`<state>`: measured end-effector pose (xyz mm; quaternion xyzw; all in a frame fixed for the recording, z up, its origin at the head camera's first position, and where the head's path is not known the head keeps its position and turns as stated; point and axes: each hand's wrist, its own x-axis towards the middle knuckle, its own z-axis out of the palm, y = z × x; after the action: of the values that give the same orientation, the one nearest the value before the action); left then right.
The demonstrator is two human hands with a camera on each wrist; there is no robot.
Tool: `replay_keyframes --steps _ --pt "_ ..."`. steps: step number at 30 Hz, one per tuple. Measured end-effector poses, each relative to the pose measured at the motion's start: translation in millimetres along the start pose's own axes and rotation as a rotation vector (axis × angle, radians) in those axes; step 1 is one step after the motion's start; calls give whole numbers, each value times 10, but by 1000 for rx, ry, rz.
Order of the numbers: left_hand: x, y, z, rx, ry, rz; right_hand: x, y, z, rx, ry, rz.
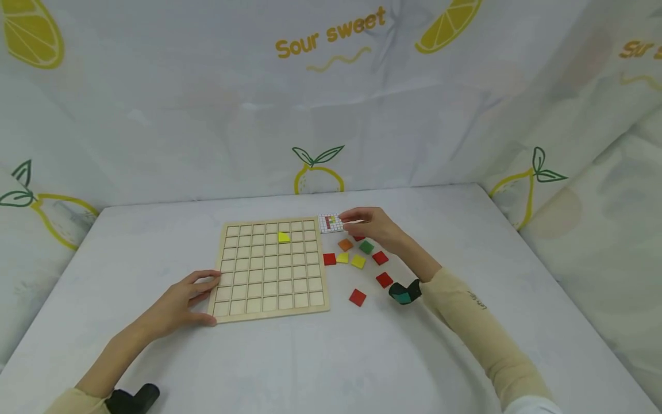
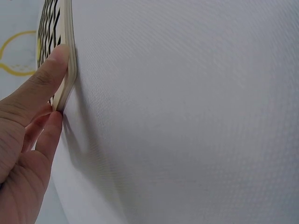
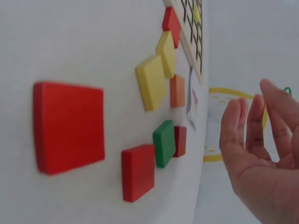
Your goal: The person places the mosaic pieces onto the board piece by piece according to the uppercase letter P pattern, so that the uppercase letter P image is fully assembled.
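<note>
On my head feed, the square wooden grid board [image 1: 270, 262] lies left of centre, one yellow tile [image 1: 284, 237] in its upper part. I see the left hand [image 1: 178, 302] pinching its lower-left corner. The right hand [image 1: 374, 227], fingers loosely bent and nothing visible in it, hovers right of centre by the printed grid card [image 1: 329, 222], near red tiles [image 1: 357, 297].

Passage is available across the worktop [image 1: 289, 368] nearside of the grid board [image 1: 270, 270]; loose tiles [image 1: 358, 261] obstruct its right side.
</note>
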<state>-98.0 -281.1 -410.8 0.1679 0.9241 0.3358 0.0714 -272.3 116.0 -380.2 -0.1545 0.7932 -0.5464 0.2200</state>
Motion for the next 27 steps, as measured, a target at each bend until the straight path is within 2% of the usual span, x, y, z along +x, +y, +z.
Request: replay_keyframes --steps 4,9,13,20,27 --pt "-9 -1 -3 -15 5 7 -6 80 -104 0 -70 -21" --pt "-6 11 -10 -9 5 15 87 222 -225 -17 -200 -58" --pt "-4 20 -14 -9 2 13 157 285 -283 -26 -268 -72" --pt "-3 38 -18 -10 -2 11 161 271 -300 -69 -292 -60" --pt "-13 23 -16 -15 -2 9 180 285 -263 -53 -304 -165"
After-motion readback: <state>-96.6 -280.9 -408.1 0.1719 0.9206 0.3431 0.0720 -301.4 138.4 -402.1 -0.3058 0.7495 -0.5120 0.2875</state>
